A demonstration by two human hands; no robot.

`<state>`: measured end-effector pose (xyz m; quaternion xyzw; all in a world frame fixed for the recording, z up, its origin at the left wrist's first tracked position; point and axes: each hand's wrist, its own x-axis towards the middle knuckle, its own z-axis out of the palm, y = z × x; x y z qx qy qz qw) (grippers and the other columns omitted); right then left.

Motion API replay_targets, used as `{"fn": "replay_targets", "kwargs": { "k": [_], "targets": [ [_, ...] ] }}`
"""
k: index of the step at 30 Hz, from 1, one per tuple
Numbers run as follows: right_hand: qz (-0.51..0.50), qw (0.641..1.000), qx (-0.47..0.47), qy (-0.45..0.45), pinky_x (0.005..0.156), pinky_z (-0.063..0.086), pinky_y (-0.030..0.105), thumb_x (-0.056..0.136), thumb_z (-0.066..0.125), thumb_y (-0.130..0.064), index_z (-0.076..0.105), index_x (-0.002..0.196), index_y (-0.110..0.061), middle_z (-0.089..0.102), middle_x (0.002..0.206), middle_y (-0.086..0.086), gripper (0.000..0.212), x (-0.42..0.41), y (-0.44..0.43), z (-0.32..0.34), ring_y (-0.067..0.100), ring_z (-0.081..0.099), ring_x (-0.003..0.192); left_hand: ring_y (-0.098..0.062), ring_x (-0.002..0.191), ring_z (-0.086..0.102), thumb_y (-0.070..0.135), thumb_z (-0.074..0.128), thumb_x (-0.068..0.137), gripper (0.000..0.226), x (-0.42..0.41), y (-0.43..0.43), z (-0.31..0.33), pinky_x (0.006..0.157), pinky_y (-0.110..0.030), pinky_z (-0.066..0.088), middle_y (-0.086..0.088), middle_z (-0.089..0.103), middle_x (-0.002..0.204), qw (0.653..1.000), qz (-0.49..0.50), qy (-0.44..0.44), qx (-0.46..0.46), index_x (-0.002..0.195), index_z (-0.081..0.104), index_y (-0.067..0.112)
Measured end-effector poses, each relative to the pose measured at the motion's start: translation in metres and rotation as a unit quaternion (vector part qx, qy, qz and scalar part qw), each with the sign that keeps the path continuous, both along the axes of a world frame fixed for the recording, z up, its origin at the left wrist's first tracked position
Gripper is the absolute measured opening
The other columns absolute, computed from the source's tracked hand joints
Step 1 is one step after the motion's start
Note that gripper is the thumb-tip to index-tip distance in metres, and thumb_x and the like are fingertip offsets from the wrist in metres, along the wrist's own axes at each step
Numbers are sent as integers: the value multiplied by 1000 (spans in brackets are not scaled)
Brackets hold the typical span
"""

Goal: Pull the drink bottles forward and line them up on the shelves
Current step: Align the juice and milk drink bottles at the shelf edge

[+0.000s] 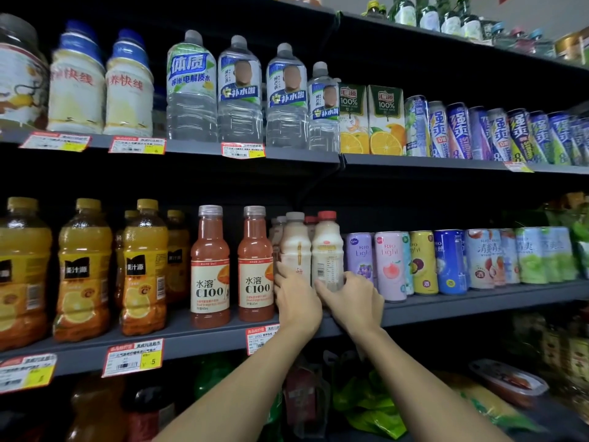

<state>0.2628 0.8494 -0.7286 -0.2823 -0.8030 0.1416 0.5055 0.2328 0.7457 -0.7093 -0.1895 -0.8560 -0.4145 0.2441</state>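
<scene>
Two milky drink bottles stand side by side on the middle shelf (446, 306). My left hand (296, 298) grips the base of the grey-capped bottle (294, 247). My right hand (353, 301) grips the base of the red-capped bottle (328, 247). More bottles of the same kind stand behind them, partly hidden. Two pink C100 bottles (210, 269) stand to the left, near the shelf's front edge.
Orange juice bottles (143, 269) fill the left of the middle shelf, and colourful cans (424, 263) the right. The upper shelf holds clear water bottles (240, 94), juice cartons (384, 119) and blue cans. Price tags (134, 358) hang on the shelf edges. Bags lie below.
</scene>
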Motion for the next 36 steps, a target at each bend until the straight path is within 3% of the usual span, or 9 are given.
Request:
{"fn": "replay_targets", "kwargs": {
  "k": [4,7,11,15,18,21,28,33,36],
  "targets": [
    [41,999,-16,-12,80,55,40,74,59,-73,67,90,-20,72,91,1,56,9,2,3,26,68,90,-33,132,45,22,65,91,75,7,-3,4,108,-33,37,-23,39,145,1000,1,-9,-6,145,21,-6],
    [77,996,-31,-14,69,56,35,71,61,-69,67,81,-22,69,80,-5,49,19,6,8,19,66,77,-33,133,43,25,66,91,75,16,-4,5,109,-34,37,-23,37,145,1000,-14,-12,-3,144,21,-6],
    [115,993,-28,-24,46,36,22,69,63,-68,63,67,-28,61,58,-14,40,37,16,14,0,56,57,-33,133,40,22,66,90,75,31,-6,1,108,-34,33,-22,35,144,998,-53,-2,20,144,21,-5],
    [170,984,-34,-45,47,34,23,71,63,-65,60,60,-25,57,51,-27,42,47,24,17,1,52,45,-32,125,45,16,65,91,56,36,-20,-5,104,-35,39,-19,44,136,995,-80,39,42,134,34,0],
    [175,983,-26,-42,47,39,25,68,60,-67,64,64,-23,59,52,-23,45,46,23,17,-4,56,48,-31,121,52,18,68,91,53,37,-27,-5,99,-37,46,-18,51,131,992,-110,33,60,128,35,1],
    [176,983,-26,-35,52,50,27,64,56,-71,72,77,-25,67,61,-14,51,44,23,16,0,62,57,-30,124,46,16,69,89,57,37,-28,-5,101,-33,40,-17,46,134,992,-102,41,56,130,32,3],
    [215,976,-15,-23,45,30,13,71,60,-61,56,58,-26,59,55,-28,38,46,26,15,-7,55,52,-22,121,42,42,73,86,74,39,-21,-7,105,-29,31,-10,41,131,994,20,103,-17,135,31,5],
    [219,976,-15,-11,43,35,13,74,62,-59,51,57,-24,55,53,-25,40,45,30,9,-5,53,52,-25,112,39,23,51,95,34,37,-21,-22,102,-31,29,-13,42,122,991,5,135,14,123,40,6],
    [218,976,-18,-9,44,37,10,74,64,-57,54,59,-26,56,54,-28,37,43,28,8,-8,53,53,-26,114,40,19,53,97,32,37,-21,-24,103,-32,32,-14,41,124,989,-7,141,46,123,40,4]
  ]
}}
